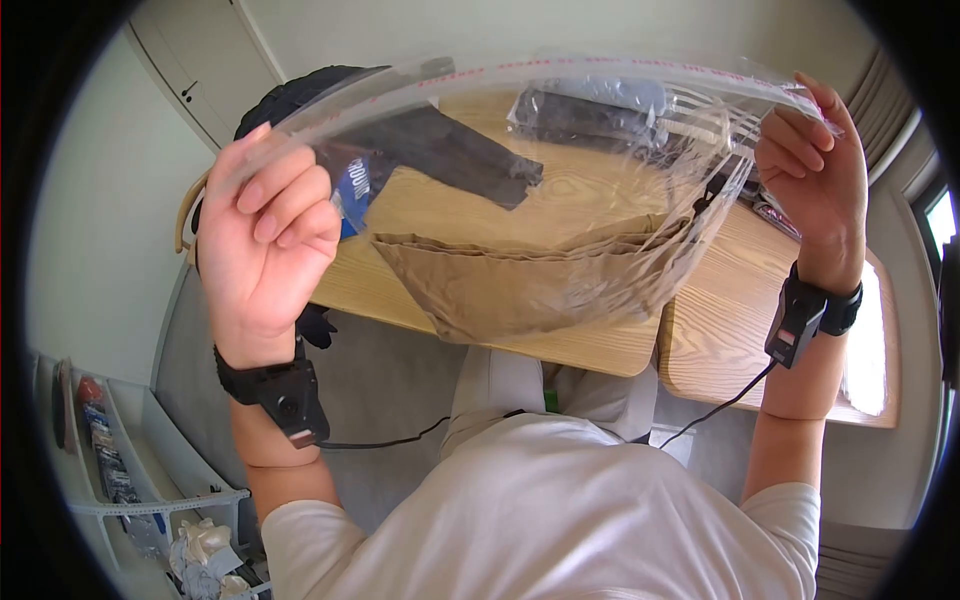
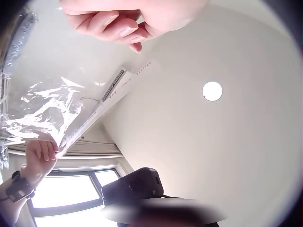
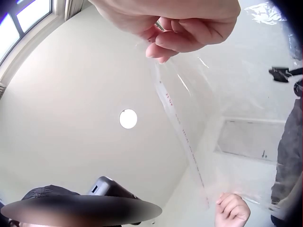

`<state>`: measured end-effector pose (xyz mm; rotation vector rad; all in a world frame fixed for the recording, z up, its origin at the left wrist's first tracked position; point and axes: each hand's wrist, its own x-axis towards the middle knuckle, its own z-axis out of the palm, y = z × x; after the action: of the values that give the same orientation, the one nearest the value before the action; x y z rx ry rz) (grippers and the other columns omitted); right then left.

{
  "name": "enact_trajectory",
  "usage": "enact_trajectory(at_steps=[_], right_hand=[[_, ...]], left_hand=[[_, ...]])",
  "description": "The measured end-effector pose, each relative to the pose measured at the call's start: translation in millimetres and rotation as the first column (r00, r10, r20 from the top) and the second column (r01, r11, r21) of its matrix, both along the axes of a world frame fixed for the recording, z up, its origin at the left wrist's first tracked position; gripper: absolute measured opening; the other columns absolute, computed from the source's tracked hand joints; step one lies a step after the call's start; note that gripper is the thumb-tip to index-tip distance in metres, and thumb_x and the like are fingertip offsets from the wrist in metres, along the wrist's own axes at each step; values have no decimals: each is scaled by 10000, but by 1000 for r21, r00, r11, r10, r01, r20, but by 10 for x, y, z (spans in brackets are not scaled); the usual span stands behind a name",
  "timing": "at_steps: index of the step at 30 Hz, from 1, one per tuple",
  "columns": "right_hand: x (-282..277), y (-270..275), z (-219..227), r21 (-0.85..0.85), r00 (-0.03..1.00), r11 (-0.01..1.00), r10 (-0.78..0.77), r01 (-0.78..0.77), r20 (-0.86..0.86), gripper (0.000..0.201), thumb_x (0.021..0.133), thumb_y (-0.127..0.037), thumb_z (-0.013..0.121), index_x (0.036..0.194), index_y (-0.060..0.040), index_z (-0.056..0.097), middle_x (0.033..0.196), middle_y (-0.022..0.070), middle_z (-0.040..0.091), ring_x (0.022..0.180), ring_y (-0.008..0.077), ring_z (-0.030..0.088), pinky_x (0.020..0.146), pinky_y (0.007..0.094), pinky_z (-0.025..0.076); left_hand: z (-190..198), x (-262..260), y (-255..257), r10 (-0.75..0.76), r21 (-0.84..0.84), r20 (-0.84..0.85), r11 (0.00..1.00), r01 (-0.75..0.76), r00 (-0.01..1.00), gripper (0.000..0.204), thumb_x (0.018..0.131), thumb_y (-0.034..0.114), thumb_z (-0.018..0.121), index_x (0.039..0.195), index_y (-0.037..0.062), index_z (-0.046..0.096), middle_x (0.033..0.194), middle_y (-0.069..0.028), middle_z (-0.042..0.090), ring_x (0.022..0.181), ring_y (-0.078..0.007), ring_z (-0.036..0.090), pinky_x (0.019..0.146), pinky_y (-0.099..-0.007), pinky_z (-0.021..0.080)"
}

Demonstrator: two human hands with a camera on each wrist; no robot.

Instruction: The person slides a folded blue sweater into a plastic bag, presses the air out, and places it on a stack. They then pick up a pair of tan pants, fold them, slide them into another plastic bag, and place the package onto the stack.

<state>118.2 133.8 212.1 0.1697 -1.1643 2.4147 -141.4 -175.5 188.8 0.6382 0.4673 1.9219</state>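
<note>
A large clear plastic bag (image 1: 480, 110) hangs stretched between my raised hands, above the wooden table (image 1: 570, 190). Its top flap carries a whitish strip (image 3: 177, 123) with red print. Low in the bag sits a folded khaki garment (image 1: 530, 290), seen through the wrinkled film. My left hand (image 1: 265, 235) pinches the flap at its left end, fingers curled. At the opposite end, my right hand (image 1: 815, 165) pinches the other corner between thumb and fingers. In the right wrist view the strip runs from the right fingertips down toward the left hand (image 3: 232, 210).
Dark clothing (image 1: 430, 150) lies across the table's far left, beside a blue packet (image 1: 352, 195). Plastic-wrapped folded clothes (image 1: 590, 110) sit at the back. A second tabletop (image 1: 730, 290) adjoins on the right. Low at left stands a grey divided bin (image 1: 150, 420) holding packets.
</note>
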Motion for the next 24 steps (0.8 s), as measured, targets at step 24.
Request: enact_trajectory(at_steps=[24], right_hand=[[1635, -368, -1732, 520, 364, 770, -394, -370, 844, 274, 874, -203, 579, 812, 36, 698, 695, 81, 679, 580, 119, 604, 531, 243, 459]], left_hand=[[-1663, 147, -81, -676, -720, -694, 647, -250, 248, 323, 945, 244, 542, 764, 5, 664, 606, 2, 556, 568, -61, 498, 523, -215, 393]])
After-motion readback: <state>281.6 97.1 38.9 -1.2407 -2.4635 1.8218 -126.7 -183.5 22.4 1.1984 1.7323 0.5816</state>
